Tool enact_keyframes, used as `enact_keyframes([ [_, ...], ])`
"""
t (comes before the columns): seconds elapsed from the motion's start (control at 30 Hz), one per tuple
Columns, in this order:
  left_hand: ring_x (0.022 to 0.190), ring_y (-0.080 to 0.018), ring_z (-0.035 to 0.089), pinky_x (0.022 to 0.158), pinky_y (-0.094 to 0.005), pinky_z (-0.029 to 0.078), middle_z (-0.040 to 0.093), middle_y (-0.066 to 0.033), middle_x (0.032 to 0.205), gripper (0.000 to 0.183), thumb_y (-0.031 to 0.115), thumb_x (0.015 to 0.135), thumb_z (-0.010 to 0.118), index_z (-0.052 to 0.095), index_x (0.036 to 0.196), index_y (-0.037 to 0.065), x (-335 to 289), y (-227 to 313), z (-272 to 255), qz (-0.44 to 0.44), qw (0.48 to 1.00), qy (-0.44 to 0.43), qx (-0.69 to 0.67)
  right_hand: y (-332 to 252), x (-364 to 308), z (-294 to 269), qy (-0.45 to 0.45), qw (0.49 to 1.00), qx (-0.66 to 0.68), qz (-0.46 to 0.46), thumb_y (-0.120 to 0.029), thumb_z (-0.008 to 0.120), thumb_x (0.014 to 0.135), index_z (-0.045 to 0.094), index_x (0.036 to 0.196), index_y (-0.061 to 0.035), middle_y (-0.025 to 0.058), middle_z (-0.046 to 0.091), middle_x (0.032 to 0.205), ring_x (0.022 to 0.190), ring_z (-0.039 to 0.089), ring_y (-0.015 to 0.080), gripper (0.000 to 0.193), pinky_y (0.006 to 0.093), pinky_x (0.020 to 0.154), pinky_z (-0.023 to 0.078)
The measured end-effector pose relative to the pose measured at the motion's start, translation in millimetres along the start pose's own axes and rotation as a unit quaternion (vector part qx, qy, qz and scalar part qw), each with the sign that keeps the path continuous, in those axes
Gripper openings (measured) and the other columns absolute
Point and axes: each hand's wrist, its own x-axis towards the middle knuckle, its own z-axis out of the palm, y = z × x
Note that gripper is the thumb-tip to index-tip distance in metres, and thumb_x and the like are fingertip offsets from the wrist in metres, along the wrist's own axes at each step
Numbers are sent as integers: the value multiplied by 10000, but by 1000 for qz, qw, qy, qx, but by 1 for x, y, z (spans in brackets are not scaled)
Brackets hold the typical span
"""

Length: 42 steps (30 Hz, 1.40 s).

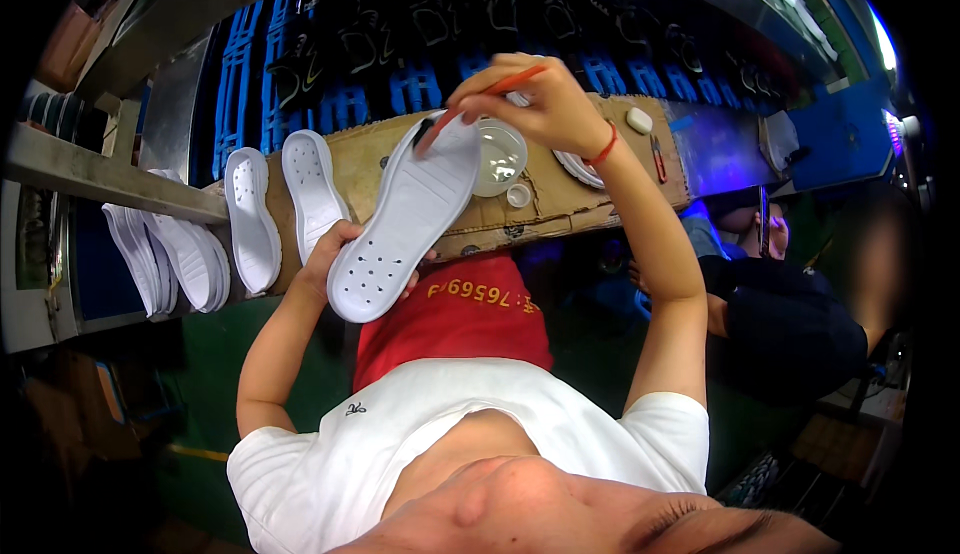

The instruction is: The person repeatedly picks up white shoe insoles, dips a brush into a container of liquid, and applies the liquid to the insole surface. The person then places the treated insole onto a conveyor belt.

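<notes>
My left hand (326, 254) grips a white shoe sole (412, 216) by its heel end, near my body. The sole is tilted, its inner face turned up, with several small holes in the heel. In my right hand (550, 106) is a brush with a red handle (517, 80). Its dark bristles (423, 134) rest on or just over the sole's toe end. Beside the sole stands a clear round bowl (500, 159) of pale liquid, and near it lies a small white cap (518, 195).
Several white soles (255, 219) stand along the bench's left. Cardboard (575, 209) covers the bench, with a white oval lump (638, 122) and a red-handled tool (657, 159). Blue racks (415, 89) with dark shoe parts run behind. At right sits a person (790, 324) with a phone (764, 222).
</notes>
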Motion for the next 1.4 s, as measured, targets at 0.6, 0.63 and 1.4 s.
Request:
enact_keyframes([
  [0.6, 1136, -366, 562, 977, -479, 478, 444, -219, 1389, 711, 375, 893, 477, 248, 1477, 41, 34, -14, -12, 156, 986, 13, 54, 0, -84, 17, 81, 990, 12, 117, -123, 628, 903, 727, 948, -17, 43, 712, 771, 784, 618, 145, 151, 302, 740, 476],
  [0.63, 1186, -339, 542, 998, -466, 465, 437, -196, 1406, 697, 351, 916, 475, 205, 1494, 69, 35, -14, -10, 179, 980, 39, 77, -4, -90, 26, 77, 989, 25, 121, -114, 628, 900, 727, 944, -19, 43, 710, 773, 780, 616, 148, 144, 304, 738, 473],
  [1.4, 1275, -285, 439, 1090, -416, 393, 469, -138, 1307, 703, 65, 695, 813, 467, 1306, 39, 20, 15, 44, 509, 780, 70, 358, -59, -62, 99, 117, 934, 303, 150, -91, 592, 934, 671, 1009, 58, 125, 710, 891, 765, 687, 181, 185, 278, 730, 534],
])
